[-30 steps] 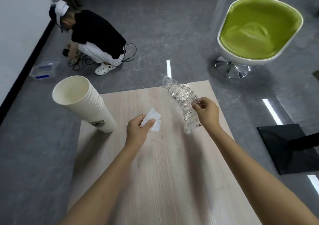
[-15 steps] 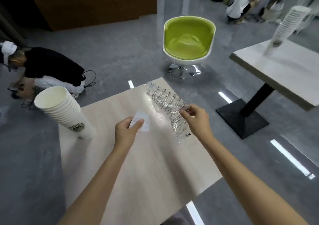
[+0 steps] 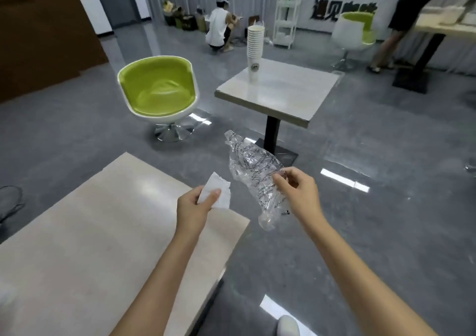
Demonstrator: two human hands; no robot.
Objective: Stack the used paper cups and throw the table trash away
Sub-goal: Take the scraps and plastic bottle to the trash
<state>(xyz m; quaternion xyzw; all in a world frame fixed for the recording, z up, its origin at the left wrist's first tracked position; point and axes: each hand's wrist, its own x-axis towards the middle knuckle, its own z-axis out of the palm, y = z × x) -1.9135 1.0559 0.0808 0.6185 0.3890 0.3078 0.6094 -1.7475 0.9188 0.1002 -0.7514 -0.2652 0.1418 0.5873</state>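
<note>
Over the near right corner of the pale table (image 3: 85, 235), the left hand (image 3: 192, 209) reaches forward on an outstretched arm. Its thumb and curled fingers pinch a small white napkin (image 3: 219, 194), which sticks up and to the right past the thumb. Just beside it, off the table's edge and above the grey floor, hangs a crumpled clear plastic wrapper (image 3: 253, 173) with dark print. Its long axis runs from upper left, farther from the person, down to lower right. The right hand (image 3: 300, 196), forearm extended, pinches the wrapper's right edge about halfway along between thumb and forefinger, the other fingers loosely curled.
</note>
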